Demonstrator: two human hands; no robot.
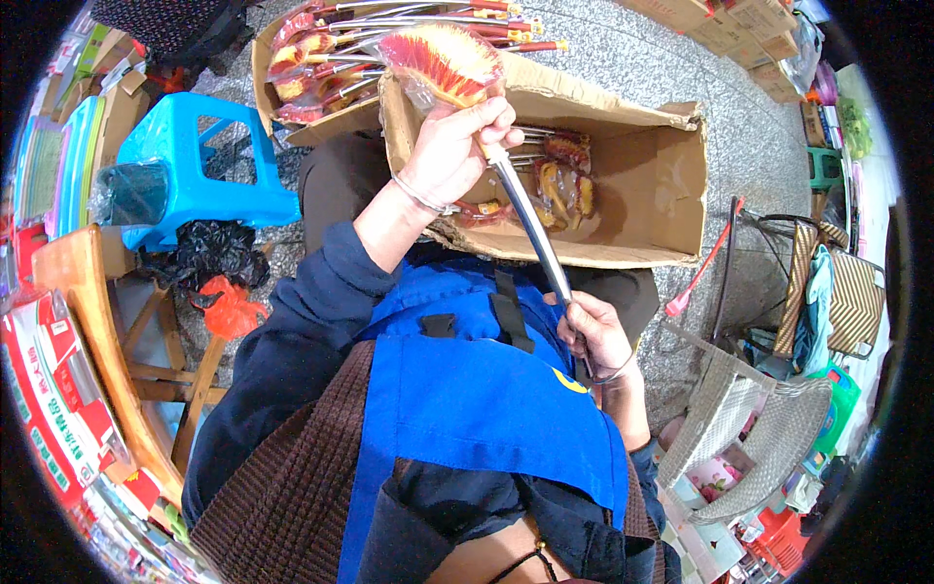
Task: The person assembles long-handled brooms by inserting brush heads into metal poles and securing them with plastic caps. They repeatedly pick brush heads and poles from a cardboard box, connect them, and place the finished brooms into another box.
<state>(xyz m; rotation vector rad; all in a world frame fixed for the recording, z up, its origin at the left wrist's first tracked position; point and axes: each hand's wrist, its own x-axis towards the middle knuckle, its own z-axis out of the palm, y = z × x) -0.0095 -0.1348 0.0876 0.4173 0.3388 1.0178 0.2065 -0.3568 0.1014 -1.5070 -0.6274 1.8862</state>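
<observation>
Apron [496, 409]: blue, right below us
Brush [523, 209]: strung between both hands, slanting, bristles [443, 60] far left
Left hand [455, 146]: clasping it just under the bristles, nearer them
Right hand [597, 331]: curled round lower handle [551, 261]

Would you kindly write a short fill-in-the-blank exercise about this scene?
Of the left hand and the right hand, both on the brush, the ____ is nearer its bristles.
These bristles are coloured red and ____.
The colour of the apron is ____.
The box nearest the right hand is made of ____.
Missing words: left; yellow; blue; cardboard.
</observation>
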